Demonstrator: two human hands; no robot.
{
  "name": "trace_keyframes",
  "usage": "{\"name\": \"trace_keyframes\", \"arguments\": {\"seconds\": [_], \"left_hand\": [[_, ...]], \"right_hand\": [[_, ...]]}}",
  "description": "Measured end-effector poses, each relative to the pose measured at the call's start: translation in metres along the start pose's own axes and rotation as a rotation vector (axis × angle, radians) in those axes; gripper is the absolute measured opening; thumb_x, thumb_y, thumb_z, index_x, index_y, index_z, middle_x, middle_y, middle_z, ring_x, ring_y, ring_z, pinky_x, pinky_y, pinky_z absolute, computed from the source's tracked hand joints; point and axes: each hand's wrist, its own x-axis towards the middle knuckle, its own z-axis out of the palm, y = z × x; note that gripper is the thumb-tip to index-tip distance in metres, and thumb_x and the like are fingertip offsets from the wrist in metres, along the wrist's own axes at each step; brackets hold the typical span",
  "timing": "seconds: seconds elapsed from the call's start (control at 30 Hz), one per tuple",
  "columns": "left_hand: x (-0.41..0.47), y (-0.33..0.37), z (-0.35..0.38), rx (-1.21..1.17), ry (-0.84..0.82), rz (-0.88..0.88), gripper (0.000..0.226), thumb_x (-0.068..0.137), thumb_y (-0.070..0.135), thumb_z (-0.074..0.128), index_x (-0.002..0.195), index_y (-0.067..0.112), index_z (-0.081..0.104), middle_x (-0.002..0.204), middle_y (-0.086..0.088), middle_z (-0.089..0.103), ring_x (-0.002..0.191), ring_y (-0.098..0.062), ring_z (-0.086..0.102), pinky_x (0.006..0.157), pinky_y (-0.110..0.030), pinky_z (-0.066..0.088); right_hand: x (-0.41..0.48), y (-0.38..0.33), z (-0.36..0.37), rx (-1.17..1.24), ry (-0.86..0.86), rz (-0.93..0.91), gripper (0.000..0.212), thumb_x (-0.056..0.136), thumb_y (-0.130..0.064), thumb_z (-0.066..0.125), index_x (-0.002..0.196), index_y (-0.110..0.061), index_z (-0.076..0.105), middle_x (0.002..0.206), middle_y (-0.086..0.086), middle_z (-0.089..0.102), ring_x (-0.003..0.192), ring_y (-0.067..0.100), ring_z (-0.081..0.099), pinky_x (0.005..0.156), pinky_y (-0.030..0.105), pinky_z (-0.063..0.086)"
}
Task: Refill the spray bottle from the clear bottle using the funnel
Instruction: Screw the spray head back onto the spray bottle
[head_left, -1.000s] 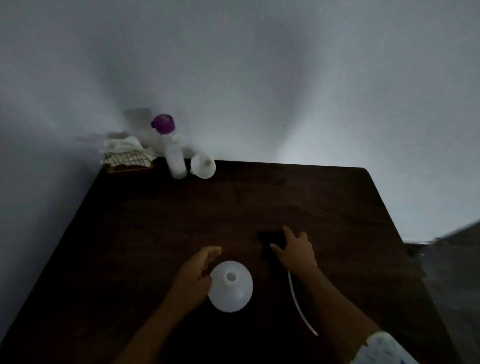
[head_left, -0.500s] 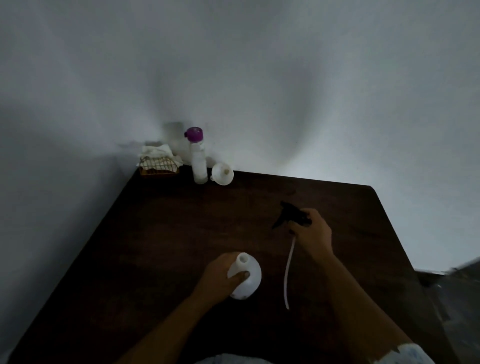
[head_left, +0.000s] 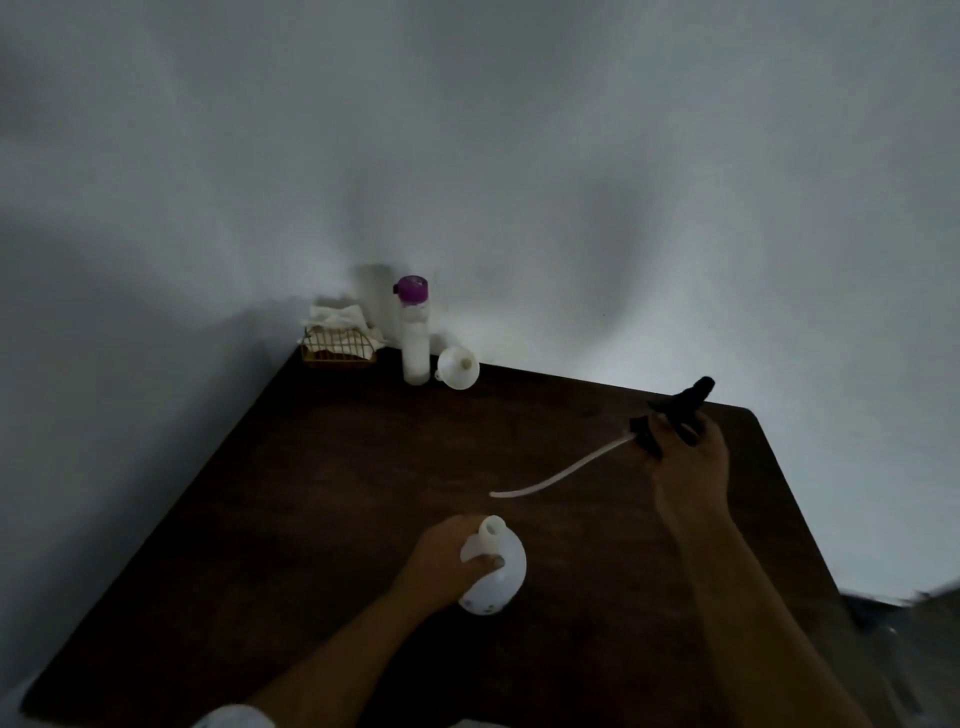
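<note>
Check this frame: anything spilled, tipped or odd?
No spill visible. The funnel lies tipped on its side beside the clear bottle. The spray head is off the spray bottle, held in the right hand; expected for refilling.

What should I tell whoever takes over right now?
Left hand: grips the spray bottle on the table, neck open.
Right hand: holds the black spray head up, its tube hanging free.
Funnel and clear bottle: far corner, cap on.
Done: spray head off.
Left: put the head down, seat the funnel, uncap, pour, refit the head.
</note>
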Motion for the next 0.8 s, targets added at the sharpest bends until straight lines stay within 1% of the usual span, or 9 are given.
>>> {"name": "trace_keyframes", "arguments": {"seconds": [0.1, 0.2, 0.27, 0.37, 0.53, 0.6, 0.63, 0.7, 0.8], "left_hand": [[0.0, -0.003, 0.002, -0.018, -0.007, -0.013, 0.052, 0.078, 0.029, 0.069, 0.126, 0.023, 0.048, 0.127, 0.007, 0.05, 0.111, -0.004, 0.045, 0.09, -0.02, 0.038], [0.0, -0.004, 0.003, -0.015, 0.003, -0.009, 0.054, 0.079, 0.029, 0.069, 0.127, 0.022, 0.047, 0.128, 0.005, 0.05, 0.111, -0.004, 0.043, 0.091, -0.02, 0.037], [0.0, -0.005, 0.003, -0.009, -0.003, -0.009, 0.053, 0.079, 0.029, 0.069, 0.127, 0.023, 0.047, 0.128, 0.006, 0.05, 0.112, -0.004, 0.044, 0.091, -0.021, 0.037], [0.0, -0.005, 0.003, 0.011, -0.013, 0.008, 0.052, 0.079, 0.03, 0.068, 0.126, 0.025, 0.048, 0.126, 0.007, 0.05, 0.113, -0.005, 0.046, 0.088, -0.017, 0.037], [0.001, -0.003, 0.003, 0.017, -0.005, 0.003, 0.052, 0.079, 0.029, 0.068, 0.126, 0.024, 0.047, 0.123, 0.009, 0.049, 0.109, -0.003, 0.043, 0.084, -0.013, 0.036], [0.0, -0.003, 0.003, 0.012, 0.001, 0.006, 0.051, 0.079, 0.029, 0.069, 0.125, 0.025, 0.048, 0.123, 0.009, 0.049, 0.108, -0.003, 0.044, 0.079, -0.011, 0.036], [0.001, -0.003, 0.003, 0.01, 0.002, 0.007, 0.051, 0.079, 0.029, 0.069, 0.125, 0.025, 0.048, 0.123, 0.008, 0.049, 0.109, -0.004, 0.045, 0.082, -0.013, 0.037], [0.001, -0.004, 0.004, 0.017, 0.003, 0.009, 0.051, 0.079, 0.029, 0.069, 0.125, 0.023, 0.048, 0.121, 0.008, 0.05, 0.112, -0.006, 0.046, 0.087, -0.018, 0.038], [0.0, -0.003, 0.005, 0.003, 0.019, 0.0, 0.051, 0.079, 0.027, 0.07, 0.125, 0.02, 0.049, 0.121, 0.006, 0.051, 0.113, -0.009, 0.048, 0.093, -0.023, 0.041]], "right_hand": [[-0.002, 0.004, 0.005, 0.007, -0.035, 0.042, 0.038, 0.088, -0.004, 0.057, 0.124, -0.001, 0.045, 0.112, 0.018, 0.059, 0.086, 0.024, 0.065, 0.07, 0.032, 0.059], [0.0, 0.005, 0.007, -0.006, -0.049, 0.062, 0.038, 0.089, -0.006, 0.058, 0.124, 0.0, 0.045, 0.107, 0.016, 0.06, 0.083, 0.023, 0.065, 0.062, 0.026, 0.058], [0.003, 0.006, 0.007, -0.043, -0.061, 0.05, 0.038, 0.088, -0.008, 0.059, 0.123, -0.001, 0.046, 0.104, 0.015, 0.061, 0.083, 0.023, 0.065, 0.067, 0.031, 0.058], [0.004, 0.007, 0.007, -0.18, -0.048, 0.011, 0.042, 0.085, -0.013, 0.065, 0.122, -0.006, 0.047, 0.114, 0.017, 0.06, 0.093, 0.027, 0.065, 0.076, 0.04, 0.055], [0.001, 0.006, 0.012, -0.279, -0.031, -0.047, 0.041, 0.083, -0.013, 0.067, 0.119, -0.009, 0.048, 0.115, 0.013, 0.058, 0.095, 0.025, 0.063, 0.072, 0.033, 0.054], [-0.005, 0.004, 0.015, -0.35, -0.037, -0.113, 0.042, 0.083, -0.013, 0.068, 0.119, -0.008, 0.047, 0.112, 0.008, 0.058, 0.094, 0.02, 0.062, 0.07, 0.027, 0.052], [-0.01, 0.003, 0.017, -0.409, -0.051, -0.161, 0.041, 0.082, -0.012, 0.068, 0.117, -0.009, 0.047, 0.111, 0.005, 0.058, 0.093, 0.016, 0.06, 0.069, 0.023, 0.049], [-0.023, 0.005, 0.024, -0.527, -0.13, -0.254, 0.041, 0.08, -0.011, 0.07, 0.113, -0.017, 0.046, 0.111, 0.0, 0.055, 0.096, 0.011, 0.057, 0.071, 0.019, 0.048], [-0.042, 0.014, 0.036, -0.657, -0.329, -0.328, 0.047, 0.076, -0.01, 0.072, 0.108, -0.029, 0.043, 0.116, -0.004, 0.047, 0.103, 0.009, 0.052, 0.082, 0.023, 0.049]]}}
